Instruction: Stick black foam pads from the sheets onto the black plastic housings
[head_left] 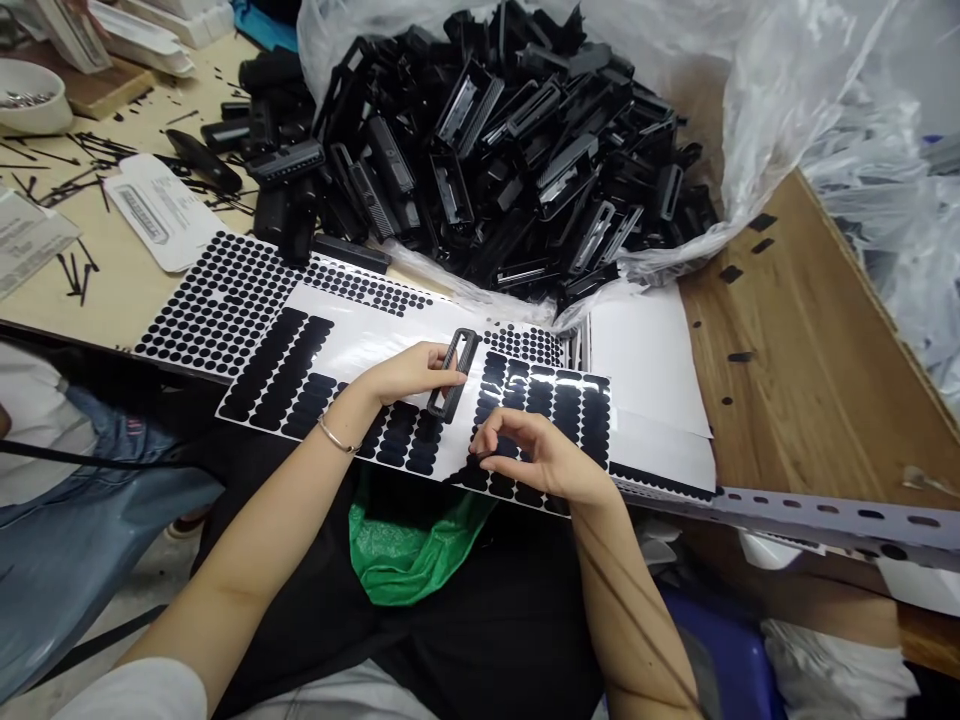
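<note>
My left hand [420,373] is closed on a long black plastic frame [454,376] with an open slot, held tilted above the sticker sheet. To the right, my right hand [536,452] pinches with thumb and forefinger at a small dark piece [478,456], which looks like a black sticker. Beneath both hands lies a white sheet of black oval stickers [360,330], set in columns, with bare white patches. Under it is another sheet with rows of small black round stickers [217,300].
A clear plastic bag [780,150] behind holds a big heap of black plastic parts [480,150]. At the left are a printed card [161,210], scattered black sticks and a white bowl [34,100]. A green bag [412,550] hangs below the table edge. Another person sits at the left.
</note>
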